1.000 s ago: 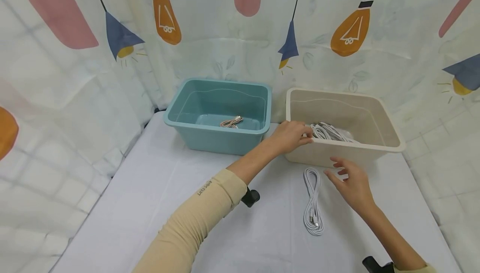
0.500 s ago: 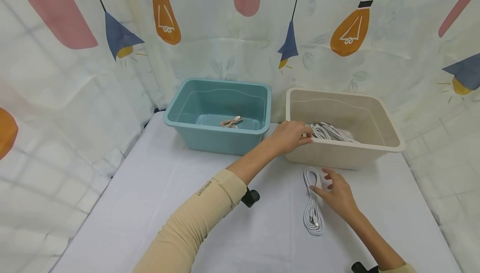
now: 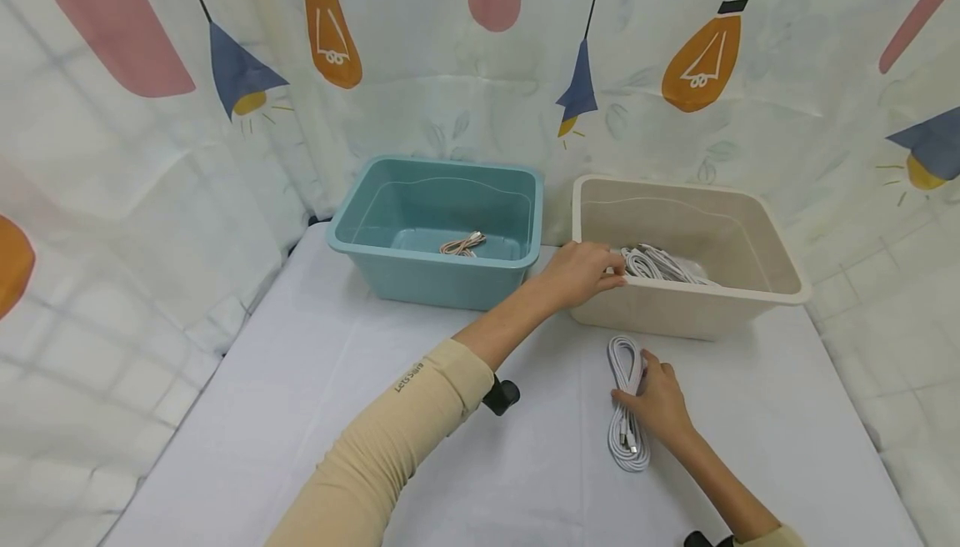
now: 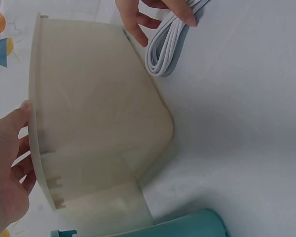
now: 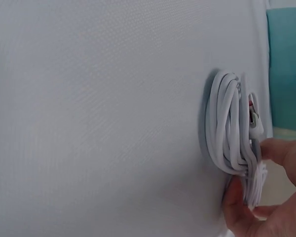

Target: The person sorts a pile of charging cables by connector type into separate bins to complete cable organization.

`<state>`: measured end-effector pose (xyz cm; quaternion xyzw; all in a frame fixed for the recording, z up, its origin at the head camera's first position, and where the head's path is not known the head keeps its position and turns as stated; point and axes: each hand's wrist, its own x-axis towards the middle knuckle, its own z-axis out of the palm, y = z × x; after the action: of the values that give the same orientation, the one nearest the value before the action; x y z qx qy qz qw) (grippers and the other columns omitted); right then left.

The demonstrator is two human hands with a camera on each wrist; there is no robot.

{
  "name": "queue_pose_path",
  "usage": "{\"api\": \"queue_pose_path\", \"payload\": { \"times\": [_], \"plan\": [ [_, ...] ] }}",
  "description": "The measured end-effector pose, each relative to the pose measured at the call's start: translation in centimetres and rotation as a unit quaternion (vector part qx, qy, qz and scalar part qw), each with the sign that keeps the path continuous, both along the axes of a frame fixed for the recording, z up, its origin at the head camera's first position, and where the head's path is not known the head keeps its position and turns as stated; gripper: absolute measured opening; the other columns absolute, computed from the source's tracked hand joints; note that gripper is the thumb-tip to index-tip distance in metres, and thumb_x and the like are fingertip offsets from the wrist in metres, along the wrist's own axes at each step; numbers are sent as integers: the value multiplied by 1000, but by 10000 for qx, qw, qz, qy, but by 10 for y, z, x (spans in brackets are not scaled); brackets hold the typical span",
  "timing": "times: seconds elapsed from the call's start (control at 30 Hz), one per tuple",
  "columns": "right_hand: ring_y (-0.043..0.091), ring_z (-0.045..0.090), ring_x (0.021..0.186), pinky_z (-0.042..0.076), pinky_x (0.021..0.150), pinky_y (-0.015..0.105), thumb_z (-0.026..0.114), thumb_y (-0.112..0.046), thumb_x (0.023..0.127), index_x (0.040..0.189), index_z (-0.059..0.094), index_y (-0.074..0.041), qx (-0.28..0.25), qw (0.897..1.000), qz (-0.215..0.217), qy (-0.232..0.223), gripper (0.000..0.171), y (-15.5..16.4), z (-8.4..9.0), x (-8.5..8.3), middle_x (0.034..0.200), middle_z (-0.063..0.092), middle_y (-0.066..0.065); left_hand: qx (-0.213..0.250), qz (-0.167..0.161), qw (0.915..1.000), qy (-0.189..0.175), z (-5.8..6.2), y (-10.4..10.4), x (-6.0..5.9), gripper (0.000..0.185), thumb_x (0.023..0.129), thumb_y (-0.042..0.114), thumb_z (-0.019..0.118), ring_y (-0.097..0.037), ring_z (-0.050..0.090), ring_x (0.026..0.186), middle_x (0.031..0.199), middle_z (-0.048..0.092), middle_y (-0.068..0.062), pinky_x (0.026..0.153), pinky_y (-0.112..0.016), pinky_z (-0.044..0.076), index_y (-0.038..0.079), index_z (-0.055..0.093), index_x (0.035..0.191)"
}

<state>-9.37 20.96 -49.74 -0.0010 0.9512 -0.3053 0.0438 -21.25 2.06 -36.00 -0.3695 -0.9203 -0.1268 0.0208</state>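
Note:
A coiled white cable [image 3: 624, 359] lies on the white table in front of a beige bin [image 3: 750, 297]. My right hand [image 3: 639, 382] grips the coil at its middle; in the right wrist view the fingers [image 5: 278, 150] and thumb pinch the strands of the cable [image 5: 229, 138]. My left hand [image 3: 609, 272] holds the beige bin's near-left rim, with fingers over the edge. In the left wrist view the left hand [image 4: 12, 163] sits at the rim of the beige bin [image 4: 98, 123], and the cable [image 4: 165, 49] shows beyond. More white cables [image 3: 660, 265] lie inside the bin.
A teal bin [image 3: 435, 276] stands left of the beige one and holds one small pinkish cable [image 3: 462, 244]. A patterned curtain closes in the back and both sides. The table's white cloth [image 3: 337, 397] stretches to the left.
My right hand has moved down and left from beside the beige bin onto the coiled cable and closed its fingers round it. The left hand has stayed on the bin's rim.

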Motion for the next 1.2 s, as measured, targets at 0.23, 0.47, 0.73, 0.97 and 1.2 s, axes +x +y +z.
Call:
{"api": "queue_pose_path", "payload": {
  "times": [0.23,0.47,0.73,0.97,1.2],
  "plan": [
    [46,64,100,59,83,57,82,-7,84,146,39,22,-84,9999,73,71,81,1,1,1,119,54,42,-35,-15,10000,23,0,0,0,26,108,37,61,-14,66,88,106,72,0,74,-27,51,20,78,118],
    [38,61,92,57,71,45,78,-4,81,146,45,17,-196,9996,160,104,75,5,5,1,115,59,37,-17,-15,10000,10,0,0,0,27,108,37,61,-14,66,88,107,72,0,75,-28,51,19,78,117],
    [32,58,86,50,67,37,75,-2,81,143,52,12,-73,9990,315,297,68,12,14,3,114,62,33,-5,-39,10000,49,0,-1,0,27,108,38,61,-13,67,89,107,72,1,76,-27,52,20,78,118],
    [23,57,78,47,64,32,78,-1,80,142,55,12,-69,9959,563,707,67,21,20,7,114,62,32,13,-52,10000,31,0,0,-1,27,107,37,61,-12,68,90,107,73,2,76,-27,53,20,79,117],
    [18,53,74,44,59,25,79,3,81,140,58,8,3,9916,809,1013,63,31,31,13,114,63,27,7,-34,10000,14,0,0,-1,26,107,38,61,-12,67,88,106,73,2,74,-26,51,20,79,116]
  ]
}}
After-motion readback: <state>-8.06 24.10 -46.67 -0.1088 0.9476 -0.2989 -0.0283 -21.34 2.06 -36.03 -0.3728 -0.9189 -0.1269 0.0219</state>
